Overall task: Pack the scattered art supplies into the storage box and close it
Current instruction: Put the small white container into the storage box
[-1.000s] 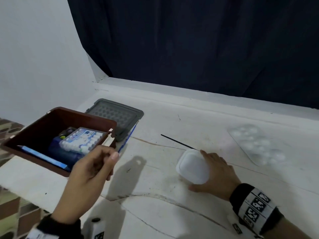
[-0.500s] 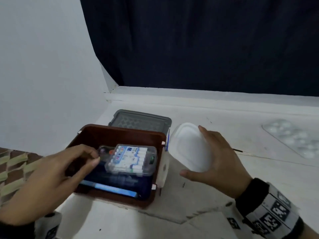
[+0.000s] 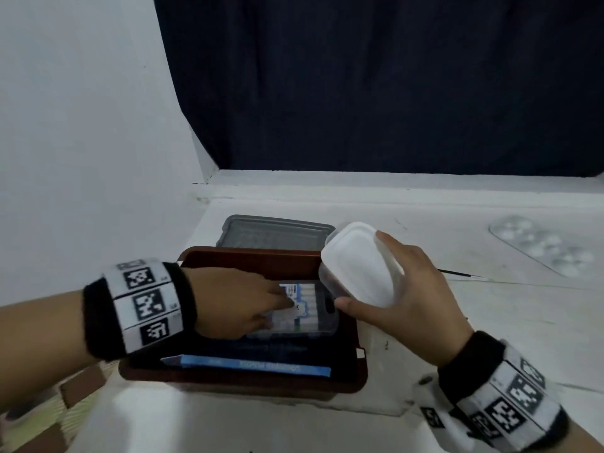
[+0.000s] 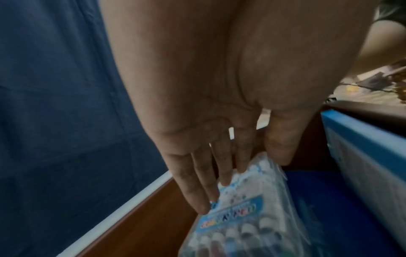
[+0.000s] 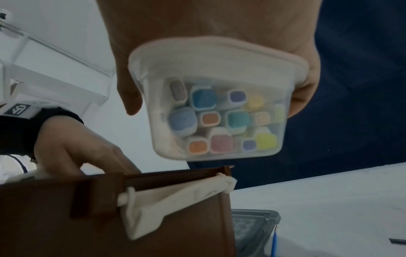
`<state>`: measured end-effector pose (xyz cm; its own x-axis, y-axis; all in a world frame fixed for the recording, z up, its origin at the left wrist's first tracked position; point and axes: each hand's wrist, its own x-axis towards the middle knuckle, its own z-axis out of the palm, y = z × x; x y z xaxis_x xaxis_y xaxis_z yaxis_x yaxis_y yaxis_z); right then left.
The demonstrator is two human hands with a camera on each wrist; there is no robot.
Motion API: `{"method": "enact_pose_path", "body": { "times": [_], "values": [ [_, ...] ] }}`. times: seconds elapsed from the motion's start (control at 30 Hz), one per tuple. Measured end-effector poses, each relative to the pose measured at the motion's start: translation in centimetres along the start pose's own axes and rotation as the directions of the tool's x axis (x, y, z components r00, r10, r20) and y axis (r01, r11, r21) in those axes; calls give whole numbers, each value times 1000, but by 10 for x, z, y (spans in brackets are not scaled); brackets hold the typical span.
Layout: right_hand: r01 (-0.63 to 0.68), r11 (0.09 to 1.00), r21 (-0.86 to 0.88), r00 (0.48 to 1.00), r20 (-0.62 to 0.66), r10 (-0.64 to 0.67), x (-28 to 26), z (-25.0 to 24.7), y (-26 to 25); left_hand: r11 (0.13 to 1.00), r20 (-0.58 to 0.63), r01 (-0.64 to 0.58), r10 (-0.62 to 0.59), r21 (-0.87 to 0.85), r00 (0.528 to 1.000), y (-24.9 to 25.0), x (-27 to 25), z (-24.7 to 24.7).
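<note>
Brown plastic box (image 3: 346, 380) holds clear ribbed marker case (image 3: 310, 308).

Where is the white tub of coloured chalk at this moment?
In the head view, the white tub is off the table, held in the right hand above the right rim of the brown storage box, just in front of the grey lid.

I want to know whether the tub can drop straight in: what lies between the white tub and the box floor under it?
In the head view, the marker pack lies under the white tub, with the left hand on it.
</note>
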<state>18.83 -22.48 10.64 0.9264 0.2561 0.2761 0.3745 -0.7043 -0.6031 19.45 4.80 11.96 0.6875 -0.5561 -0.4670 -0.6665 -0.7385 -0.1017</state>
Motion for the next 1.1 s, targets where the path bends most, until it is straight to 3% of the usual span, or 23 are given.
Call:
{"method": "enact_pose_path", "body": {
  "times": [0.17,0.37,0.57,0.77,0.97,1.1],
  "values": [
    [-42,999,25,999,-30,43,1,8,-2,998,44,-45,44,31,998,-1,18,13],
    [-80,997,11,997,3,80,-1,13,-4,1000,67,-13,12,7,998,-18,-8,24],
    [-35,993,-108,996,76,44,5,22,-20,986,69,147,-142,-75,988,-36,-48,44],
    [2,962,-272,976,210,58,14,29,-43,970,75,207,-199,-126,977,-41,-65,52],
    [-23,920,-391,945,291,147,21,32,-59,943,-59,216,-238,-254,969,-21,-71,51],
    [61,883,-465,940,324,106,24,38,-68,886,-159,244,-327,-393,931,-2,-78,55]
  ]
}}
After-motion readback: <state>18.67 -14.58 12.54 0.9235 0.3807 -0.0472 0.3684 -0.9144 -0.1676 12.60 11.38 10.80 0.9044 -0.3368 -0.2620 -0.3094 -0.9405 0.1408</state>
